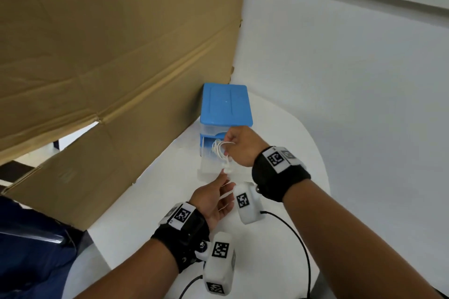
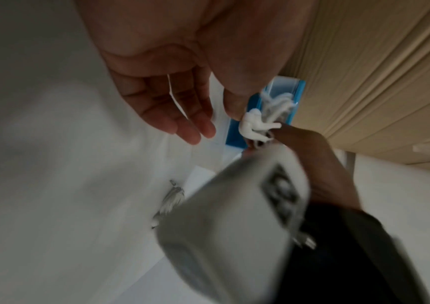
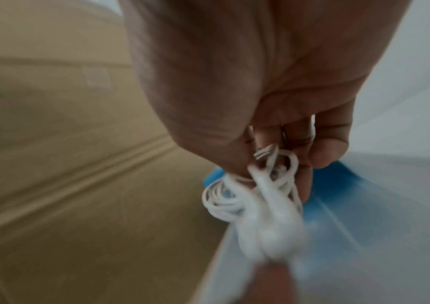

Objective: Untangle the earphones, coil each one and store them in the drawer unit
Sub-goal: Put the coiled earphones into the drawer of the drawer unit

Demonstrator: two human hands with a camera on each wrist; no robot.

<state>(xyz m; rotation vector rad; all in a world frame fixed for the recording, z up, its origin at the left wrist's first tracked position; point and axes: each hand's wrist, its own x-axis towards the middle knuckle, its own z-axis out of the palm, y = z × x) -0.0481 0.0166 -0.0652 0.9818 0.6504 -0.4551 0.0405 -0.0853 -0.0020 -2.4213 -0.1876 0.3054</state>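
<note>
right hand is pinching a coiled bunch of white earphones between thumb and fingers, holding it just above the pulled-out clear drawer of the blue drawer unit; held from the top like this, the loops are hanging together rather than springing apart, which looks like the reason for the pinch. buds are dangling at the bottom of the bunch, nearest the drawer mouth. left hand is sitting lower and nearer the body, fingers relaxed and spread, palm turned up under the bunch, its grip closed on nothing; a thin white strand is lying across the fingers in the left wrist view, though whether it is being held or only draped is not possible to tell. likely it is waiting there to catch or guide any trailing end. the unit is standing on the white bench hard by a cardboard sheet, drawer opening toward the person, so the drop is short. a second small pale bundle is lying on the bench in the left wrist view, too blurred to name with certainty. judging by this, the storing step is under way for one earphone.
</note>
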